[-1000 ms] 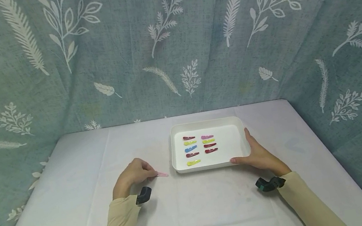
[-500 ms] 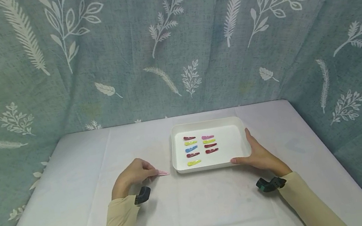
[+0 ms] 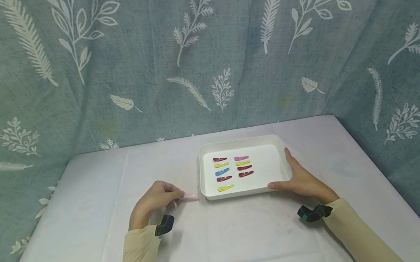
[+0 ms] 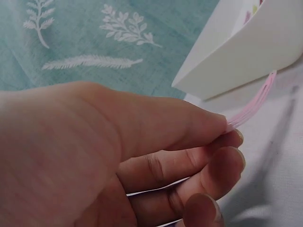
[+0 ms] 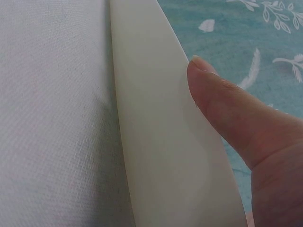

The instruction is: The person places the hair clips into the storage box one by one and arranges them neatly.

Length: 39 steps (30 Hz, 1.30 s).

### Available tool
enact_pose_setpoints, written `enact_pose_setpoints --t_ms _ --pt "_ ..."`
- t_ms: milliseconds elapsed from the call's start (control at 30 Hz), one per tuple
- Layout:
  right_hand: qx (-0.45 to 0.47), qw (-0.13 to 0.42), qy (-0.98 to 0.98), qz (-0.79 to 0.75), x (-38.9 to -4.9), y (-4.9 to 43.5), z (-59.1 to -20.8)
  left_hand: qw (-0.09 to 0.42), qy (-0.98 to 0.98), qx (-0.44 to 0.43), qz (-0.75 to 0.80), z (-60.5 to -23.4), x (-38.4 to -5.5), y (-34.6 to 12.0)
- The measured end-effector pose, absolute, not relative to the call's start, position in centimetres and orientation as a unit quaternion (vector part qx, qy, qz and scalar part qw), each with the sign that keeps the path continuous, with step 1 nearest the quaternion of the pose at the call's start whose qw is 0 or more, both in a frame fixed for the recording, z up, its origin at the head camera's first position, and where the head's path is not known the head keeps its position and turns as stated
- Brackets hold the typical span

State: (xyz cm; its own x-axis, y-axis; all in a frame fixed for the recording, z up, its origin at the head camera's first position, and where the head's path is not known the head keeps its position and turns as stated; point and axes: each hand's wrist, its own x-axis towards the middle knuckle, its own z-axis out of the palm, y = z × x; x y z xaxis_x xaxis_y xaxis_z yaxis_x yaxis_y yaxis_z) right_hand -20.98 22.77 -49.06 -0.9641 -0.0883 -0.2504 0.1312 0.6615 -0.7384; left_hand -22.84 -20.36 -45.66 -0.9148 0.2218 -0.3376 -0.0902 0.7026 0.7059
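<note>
My left hand (image 3: 158, 197) pinches a pink snap hair clip (image 3: 190, 197) between thumb and forefinger, just left of a white tray (image 3: 267, 156). In the left wrist view the clip (image 4: 255, 101) sticks out past the fingertips towards the tray's side wall (image 4: 232, 61); its gripped end is hidden. My right hand (image 3: 305, 182) holds the tray at its near right corner, thumb on the front rim and fingers along the right side. The right wrist view shows the thumb against the tray's wall (image 5: 156, 123). Inside, several hair clips lie in two columns, including a blue one (image 3: 222, 172).
A white cloth covers the table (image 3: 244, 240). Behind it and at both sides hangs a green-blue curtain (image 3: 141, 59) with white leaf prints. Dark wrist camera mounts (image 3: 165, 225) sit on both forearms.
The pink clip in my left hand has risen slightly and shifted a little right, towards the tray. My right hand and the tray stay in place.
</note>
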Motion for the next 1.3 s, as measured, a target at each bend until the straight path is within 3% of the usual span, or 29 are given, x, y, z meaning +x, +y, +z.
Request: enact_pose_setpoints --t_ms 1300 --pt "0.005 0.138 0.900 -0.414 -20.9 22.8 -48.9 0.140 0.856 -0.054 0.495 -44.4 -23.3 -18.5"
